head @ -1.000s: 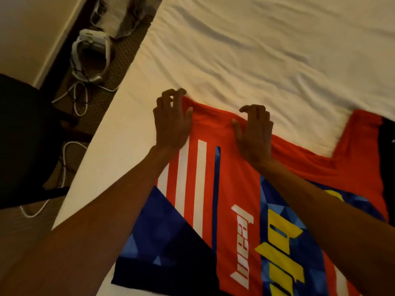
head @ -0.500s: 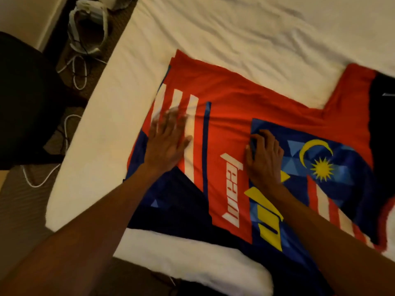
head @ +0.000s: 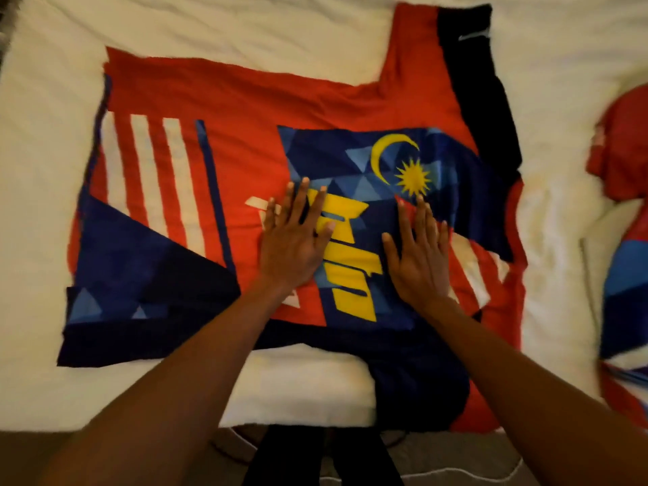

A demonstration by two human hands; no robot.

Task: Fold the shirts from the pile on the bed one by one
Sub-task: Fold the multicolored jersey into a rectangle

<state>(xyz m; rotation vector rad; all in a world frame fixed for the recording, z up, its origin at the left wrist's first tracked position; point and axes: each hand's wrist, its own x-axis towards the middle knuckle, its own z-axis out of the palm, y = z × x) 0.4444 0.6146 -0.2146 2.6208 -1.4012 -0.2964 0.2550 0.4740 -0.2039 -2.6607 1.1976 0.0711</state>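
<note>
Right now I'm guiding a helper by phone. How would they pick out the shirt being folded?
At the middle of the white-sheeted bed, the left hand and right hand press flat. Beneath them lies the spread red and navy jersey. Unlike the crumpled red and blue shirts at the right edge, it bears a yellow crescent and star.

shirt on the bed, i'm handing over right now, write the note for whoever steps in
Hands: left hand open, flat on the middle of the red and blue shirt; right hand open, flat on it alongside.
Things: the shirt is spread out on the bed, one sleeve toward the far side, the other hanging over the near edge. The other shirts lie bunched at the right.
Done: this shirt is laid out flat.
Left: fold it, then go through the others.
</note>
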